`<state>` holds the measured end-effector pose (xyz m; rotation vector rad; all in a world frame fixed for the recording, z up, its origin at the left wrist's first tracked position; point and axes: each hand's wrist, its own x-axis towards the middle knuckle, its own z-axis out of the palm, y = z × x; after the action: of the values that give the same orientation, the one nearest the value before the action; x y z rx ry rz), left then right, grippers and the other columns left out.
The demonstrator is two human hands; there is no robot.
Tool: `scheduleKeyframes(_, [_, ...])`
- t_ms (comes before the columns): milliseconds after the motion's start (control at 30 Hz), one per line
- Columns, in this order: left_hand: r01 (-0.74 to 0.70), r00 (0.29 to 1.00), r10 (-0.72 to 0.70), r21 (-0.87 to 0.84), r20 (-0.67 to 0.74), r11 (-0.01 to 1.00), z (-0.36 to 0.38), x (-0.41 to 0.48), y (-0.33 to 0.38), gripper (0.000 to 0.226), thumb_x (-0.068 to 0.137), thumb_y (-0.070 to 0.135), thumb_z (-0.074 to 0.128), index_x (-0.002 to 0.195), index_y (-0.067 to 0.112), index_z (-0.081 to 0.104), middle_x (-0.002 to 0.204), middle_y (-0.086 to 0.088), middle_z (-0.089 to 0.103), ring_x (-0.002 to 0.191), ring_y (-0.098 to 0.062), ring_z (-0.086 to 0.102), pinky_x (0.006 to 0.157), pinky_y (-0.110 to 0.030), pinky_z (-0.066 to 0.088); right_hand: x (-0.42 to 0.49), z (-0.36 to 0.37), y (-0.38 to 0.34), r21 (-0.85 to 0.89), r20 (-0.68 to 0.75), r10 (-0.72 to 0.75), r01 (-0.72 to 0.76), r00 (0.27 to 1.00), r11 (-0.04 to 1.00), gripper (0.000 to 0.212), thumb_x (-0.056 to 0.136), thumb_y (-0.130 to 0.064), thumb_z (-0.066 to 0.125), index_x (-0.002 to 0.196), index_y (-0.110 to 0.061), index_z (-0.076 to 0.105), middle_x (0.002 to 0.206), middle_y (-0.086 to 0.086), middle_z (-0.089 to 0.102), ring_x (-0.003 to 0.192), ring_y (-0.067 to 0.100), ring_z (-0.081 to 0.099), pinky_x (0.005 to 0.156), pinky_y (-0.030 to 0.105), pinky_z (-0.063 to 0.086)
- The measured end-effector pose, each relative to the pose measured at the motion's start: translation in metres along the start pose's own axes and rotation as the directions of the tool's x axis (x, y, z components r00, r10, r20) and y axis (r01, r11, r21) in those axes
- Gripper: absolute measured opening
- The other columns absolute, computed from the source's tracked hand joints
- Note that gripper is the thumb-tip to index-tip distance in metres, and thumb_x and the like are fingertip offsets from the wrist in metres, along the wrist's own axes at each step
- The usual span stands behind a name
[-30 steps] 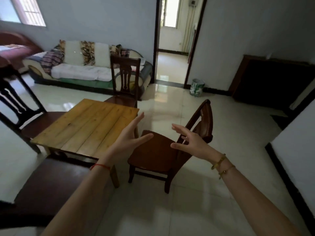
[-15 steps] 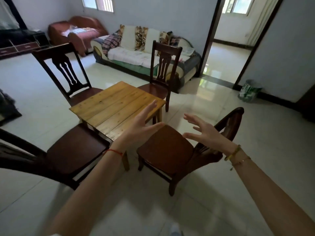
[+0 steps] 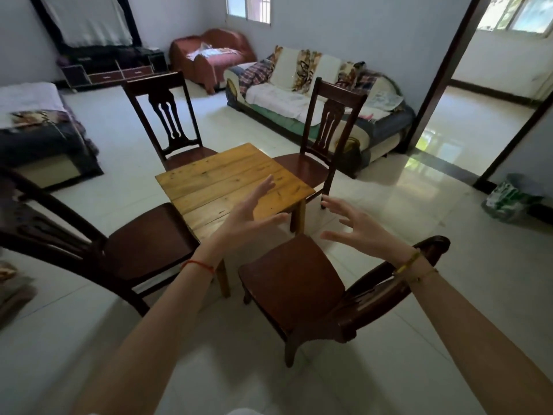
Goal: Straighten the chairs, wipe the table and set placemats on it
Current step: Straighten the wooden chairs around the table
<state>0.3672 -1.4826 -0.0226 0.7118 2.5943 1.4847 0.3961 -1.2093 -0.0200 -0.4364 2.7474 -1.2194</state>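
Left hand (image 3: pixel 248 218): raised in the air, fingers straight and spread wide, thumb out, holding nothing. Red cord (image 3: pixel 199 264) at the wrist.

Right hand (image 3: pixel 359 229): level with the left, palm turned inward, fingers spread and slightly bent, holding nothing. Thin bracelets (image 3: pixel 414 266) at the wrist.

Counter (image 3: pixel 227 181): small, square, bare wood, directly beyond the left hand and seen corner-on. Plank seams running from the left toward the far right.

Nearest chair (image 3: pixel 293 283): below and between both hands, touched by neither. Seat front pointing at the counter, curved backrest under the right wrist. Seat outside the counter's edge, just beside its near leg.

Second chair (image 3: pixel 143 244): left of the left forearm, seat partly under the counter, backrest toward the lower left.

Two upright chairs (image 3: pixel 167 115) and (image 3: pixel 329 127): beyond the counter, backrests on the far side, seats facing in.

Sofa (image 3: pixel 299 94): well beyond both hands, along the far wall.
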Motion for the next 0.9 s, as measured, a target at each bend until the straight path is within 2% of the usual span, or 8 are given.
scheduleKeyframes(167, [0.063, 0.990, -0.059, 0.021, -0.129, 0.998, 0.033, 0.012, 0.014, 0.101, 0.076, 0.068, 0.067, 0.157, 0.029, 0.020, 0.156, 0.005, 0.038, 0.145, -0.009, 0.032, 0.117, -0.036, 0.028, 0.023, -0.035, 0.037, 0.000, 0.117, -0.120, 0.121, 0.986, 0.993, 0.085, 0.082, -0.046, 0.071, 0.152, -0.028, 0.026, 0.153, -0.009, 0.036, 0.138, 0.001, 0.032, 0.112, 0.031, 0.032])
scheduleKeyframes(233, [0.091, 0.979, -0.085, 0.022, -0.186, 0.996, 0.055, 0.016, 0.022, 0.103, 0.074, 0.072, 0.066, 0.157, 0.030, 0.020, 0.156, 0.006, 0.037, 0.145, -0.009, 0.031, 0.117, -0.037, 0.028, 0.025, -0.053, 0.053, 0.009, 0.173, -0.173, 0.174, 0.970, 0.985, 0.084, 0.083, -0.042, 0.071, 0.152, -0.027, 0.026, 0.153, -0.009, 0.036, 0.137, -0.001, 0.031, 0.111, 0.030, 0.032])
scheduleKeyframes(400, [0.186, 0.933, -0.184, -0.024, -0.310, 0.982, 0.118, 0.015, 0.050, 0.105, 0.074, 0.070, 0.067, 0.157, 0.029, 0.019, 0.155, 0.004, 0.039, 0.145, -0.007, 0.032, 0.116, -0.036, 0.028, 0.022, -0.098, 0.099, 0.028, 0.322, -0.253, 0.258, 0.912, 0.966, 0.089, 0.078, -0.053, 0.070, 0.152, -0.028, 0.027, 0.152, -0.010, 0.038, 0.139, 0.002, 0.033, 0.115, 0.036, 0.032])
scheduleKeyframes(533, [0.285, 0.897, -0.274, -0.019, -0.348, 0.958, 0.172, 0.006, 0.072, 0.109, 0.070, 0.077, 0.065, 0.157, 0.032, 0.017, 0.156, 0.008, 0.037, 0.144, -0.008, 0.032, 0.115, -0.033, 0.028, 0.008, -0.128, 0.133, 0.074, 0.423, -0.283, 0.278, 0.861, 0.958, 0.087, 0.079, -0.047, 0.071, 0.151, -0.027, 0.028, 0.152, -0.008, 0.038, 0.140, 0.004, 0.032, 0.115, 0.036, 0.032])
scheduleKeyframes(667, [0.360, 0.854, -0.357, -0.064, -0.379, 0.931, 0.223, -0.006, 0.087, 0.099, 0.079, 0.056, 0.072, 0.157, 0.027, 0.019, 0.155, 0.004, 0.039, 0.143, -0.009, 0.035, 0.116, -0.036, 0.030, -0.003, -0.146, 0.168, 0.048, 0.481, -0.303, 0.320, 0.823, 0.946, 0.087, 0.077, -0.053, 0.069, 0.151, -0.030, 0.028, 0.150, -0.006, 0.040, 0.139, 0.006, 0.035, 0.115, 0.040, 0.033])
scheduleKeyframes(767, [0.434, 0.822, -0.430, -0.077, -0.373, 0.897, 0.250, -0.014, 0.093, 0.095, 0.081, 0.043, 0.074, 0.157, 0.027, 0.019, 0.155, 0.004, 0.038, 0.142, -0.009, 0.034, 0.116, -0.034, 0.031, -0.011, -0.150, 0.190, 0.069, 0.508, -0.306, 0.316, 0.805, 0.946, 0.087, 0.077, -0.049, 0.070, 0.151, -0.031, 0.028, 0.150, -0.005, 0.040, 0.138, 0.005, 0.035, 0.113, 0.030, 0.034])
scheduleKeyframes(833, [0.480, 0.805, -0.473, -0.075, -0.357, 0.874, 0.263, -0.020, 0.093, 0.100, 0.078, 0.046, 0.076, 0.158, 0.029, 0.017, 0.156, 0.004, 0.037, 0.143, -0.009, 0.033, 0.113, -0.028, 0.030, -0.013, -0.152, 0.200, 0.072, 0.523, -0.316, 0.329, 0.792, 0.942, 0.089, 0.076, -0.049, 0.070, 0.152, -0.028, 0.028, 0.151, -0.004, 0.039, 0.137, 0.002, 0.034, 0.106, 0.015, 0.033])
scheduleKeyframes(900, [0.516, 0.795, -0.502, -0.056, -0.341, 0.855, 0.273, -0.024, 0.089, 0.105, 0.075, 0.049, 0.078, 0.158, 0.031, 0.015, 0.156, 0.004, 0.037, 0.143, -0.009, 0.033, 0.107, -0.021, 0.030, -0.015, -0.152, 0.212, 0.054, 0.528, -0.322, 0.347, 0.786, 0.936, 0.092, 0.075, -0.050, 0.070, 0.152, -0.026, 0.027, 0.152, -0.004, 0.038, 0.138, 0.002, 0.033, 0.100, 0.009, 0.029])
